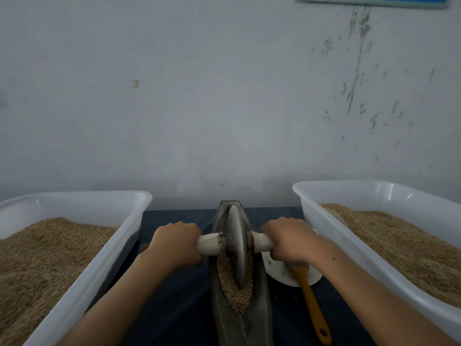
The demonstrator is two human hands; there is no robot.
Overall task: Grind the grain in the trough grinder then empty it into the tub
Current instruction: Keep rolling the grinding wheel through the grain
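Note:
A dark boat-shaped trough grinder (pixel 262 303) lies lengthwise on the table in front of me. Its grey metal wheel (pixel 237 243) stands upright in the groove, toward the far half. Brown grain (pixel 233 285) fills the groove around and behind the wheel's near edge. My left hand (pixel 174 243) grips the white-wrapped left axle handle (pixel 208 243). My right hand (pixel 289 239) grips the right axle handle (pixel 263 240). A white plastic tub (pixel 129 236) of grain stands at the left, and another white tub (pixel 324 236) of grain stands at the right.
A white plate (pixel 279 270) lies right of the trough, partly under my right wrist, with an orange-handled brush (pixel 311 303) resting across it. A dark blue cloth (pixel 179 295) covers the table. A scuffed pale wall (pixel 224 96) rises just behind.

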